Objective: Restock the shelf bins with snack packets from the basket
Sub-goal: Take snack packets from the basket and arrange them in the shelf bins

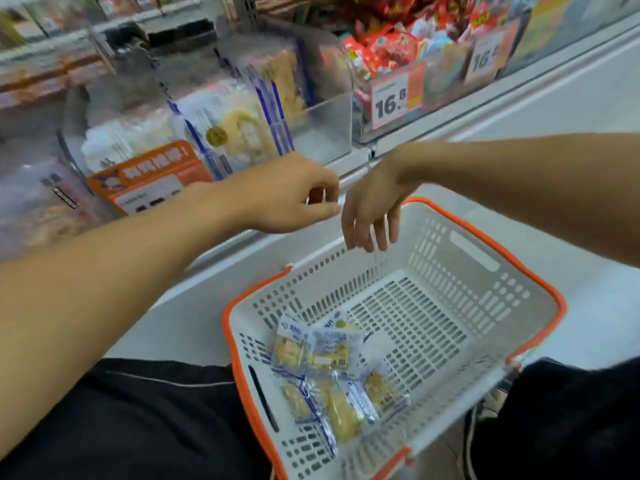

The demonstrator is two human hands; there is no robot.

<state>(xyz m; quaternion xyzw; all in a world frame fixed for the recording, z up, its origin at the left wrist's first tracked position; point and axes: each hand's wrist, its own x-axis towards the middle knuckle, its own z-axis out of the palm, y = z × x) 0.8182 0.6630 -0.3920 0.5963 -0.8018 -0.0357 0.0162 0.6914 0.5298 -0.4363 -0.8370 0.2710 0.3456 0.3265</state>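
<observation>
Snack packets (332, 372) low in the basket (485, 258), well below both hands' loose, empty fingers (360, 233).

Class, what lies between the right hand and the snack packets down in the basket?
Head view: only bare basket mesh lies between the right hand and the snack packets.

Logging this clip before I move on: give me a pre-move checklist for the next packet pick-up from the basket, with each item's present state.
1. White plastic basket with orange rim within reach, between the knees: ok.
2. Clear snack packets with blue print left in basket: ok, several.
3. Right hand free, fingers hanging over basket: ok.
4. Left hand holds nothing: cannot tell, blurred.
5. Clear plastic shelf bin has room: ok, its right side is bare.
</observation>
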